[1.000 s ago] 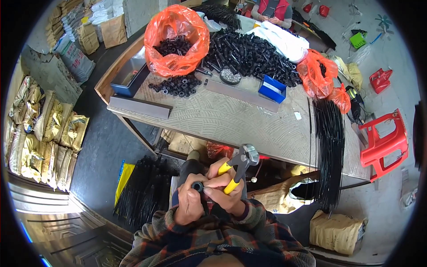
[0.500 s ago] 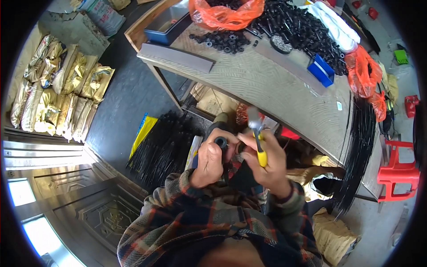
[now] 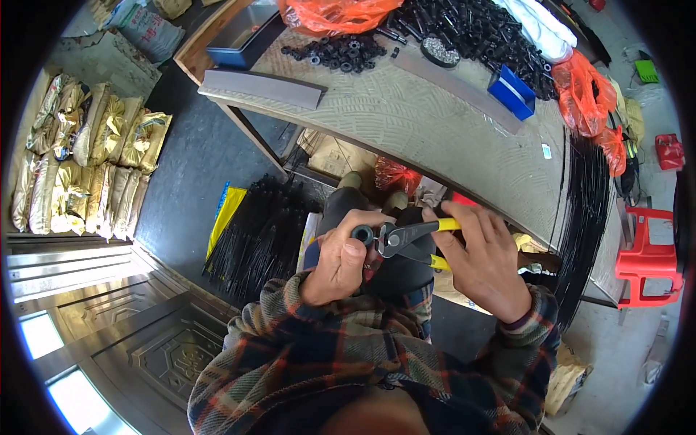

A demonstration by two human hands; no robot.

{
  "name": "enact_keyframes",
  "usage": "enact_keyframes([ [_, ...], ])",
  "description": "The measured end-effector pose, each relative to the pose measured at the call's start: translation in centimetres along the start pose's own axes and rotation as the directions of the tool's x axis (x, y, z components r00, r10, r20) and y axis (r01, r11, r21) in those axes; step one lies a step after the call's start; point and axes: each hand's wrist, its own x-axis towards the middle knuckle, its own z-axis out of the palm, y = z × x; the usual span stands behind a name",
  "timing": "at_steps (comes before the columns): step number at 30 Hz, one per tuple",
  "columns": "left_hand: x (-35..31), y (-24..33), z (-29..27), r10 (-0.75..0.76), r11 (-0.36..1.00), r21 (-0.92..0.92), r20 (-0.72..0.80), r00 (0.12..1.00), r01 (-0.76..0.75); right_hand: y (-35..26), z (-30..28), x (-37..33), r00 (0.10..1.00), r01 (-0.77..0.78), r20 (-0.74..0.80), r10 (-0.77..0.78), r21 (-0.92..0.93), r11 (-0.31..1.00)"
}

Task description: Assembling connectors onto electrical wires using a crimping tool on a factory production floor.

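Observation:
My left hand grips a small black ring-shaped part between thumb and fingers, just above my lap. My right hand is closed on the yellow handles of a pair of cutting pliers. The dark jaws of the pliers sit right beside the black part, touching or nearly touching it. Both hands are held below the near edge of a patterned worktable. My plaid sleeves fill the lower middle of the view.
On the table lie a heap of black ring parts, orange plastic bags, a blue box and a long metal angle bar. Black rod bundles lie on the floor left; yellow sacks far left; a red stool right.
The view has tilted down and the table has slid toward the top. The pliers have swung from upright to lying sideways, jaws now at the black part in my left hand.

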Motion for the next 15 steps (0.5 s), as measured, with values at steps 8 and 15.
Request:
enact_keyframes([
  [8, -0.1, -0.2, 0.4, 0.058, 0.998, 0.015, -0.017, 0.998, -0.057, 0.2, -1.8, 0.7, 0.998, 0.054, 0.047, -0.042, -0.300, 0.953],
  [15, -0.4, 0.4, 0.7, 0.091, 0.991, 0.098, -0.043, 0.995, -0.086, 0.3, -3.2, 1.1, 0.964, 0.174, 0.247, -0.104, -0.282, 0.943],
])
